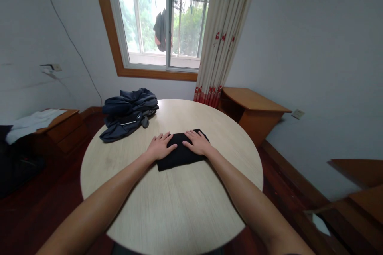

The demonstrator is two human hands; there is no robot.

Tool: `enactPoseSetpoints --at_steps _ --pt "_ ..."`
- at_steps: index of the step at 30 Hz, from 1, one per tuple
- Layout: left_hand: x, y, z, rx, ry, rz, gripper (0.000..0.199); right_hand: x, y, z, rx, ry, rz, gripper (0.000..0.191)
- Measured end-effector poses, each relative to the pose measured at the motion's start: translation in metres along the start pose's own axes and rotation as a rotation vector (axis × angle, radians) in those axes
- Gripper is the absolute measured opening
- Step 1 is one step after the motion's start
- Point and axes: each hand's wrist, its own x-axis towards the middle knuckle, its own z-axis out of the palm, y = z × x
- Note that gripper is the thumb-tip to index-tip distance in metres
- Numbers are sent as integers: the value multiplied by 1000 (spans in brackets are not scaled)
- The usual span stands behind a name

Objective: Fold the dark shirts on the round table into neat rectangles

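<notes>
So there's one round tabletop [179, 195], and one black folded cloth [179, 158] lying flat around the middle of it. Two hands on that cloth: the left hand [160, 147] straddles its left edge, the right hand [196, 142] sits over its right part. Both palms down, fingers stretched out and a bit spread, so each grip is wide open, resting on the fabric rather than wrapped around it.

One heap of dark clothes [131, 109] sits at the far left of the tabletop, well apart from the cloth. Honestly can't count the garments in there, they're all bunched together.

Around the tabletop: one window [185, 28] beyond its far side, with two panes showing and one curtain [226, 28] at the right of it. One wooden desk [254, 101] beyond the tabletop's far right, one low wooden cabinet [70, 133] off to its left with white fabric [36, 121] on top.
</notes>
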Motion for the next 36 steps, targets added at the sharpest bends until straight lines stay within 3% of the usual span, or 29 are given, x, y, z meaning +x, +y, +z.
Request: enactPoseSetpoints --at_steps 7,10,12,14,18,21,24,28,32,36 --pt "1 -28 -8 -53 -35 -78 70 0 42 -7 72 -44 244 68" --pt "-9 -20 -12 9 77 -127 65 -7 48 -12 48 50 314 59" --pt "-21 -6 -11 59 199 -63 64 -13 42 -15 27 173 279 55" --pt "-35 12 -6 74 253 64 67 -19 32 -16 54 261 156 53" --pt "-48 29 7 68 158 198 73 -26 22 -10 136 152 -60 53" --pt "-39 10 8 108 141 163 79 -28 28 -10 117 51 22 54" --pt "-24 -20 3 177 150 41 82 -31 28 -15 48 75 97 55" --pt "-10 -48 -2 191 154 -185 73 -36 9 -17 12 92 -119 62" --pt "-10 -52 -2 131 125 -250 64 -33 9 -11 52 -7 -183 67" --pt "-14 -49 0 116 67 -231 61 -21 43 -8 24 19 -59 66"
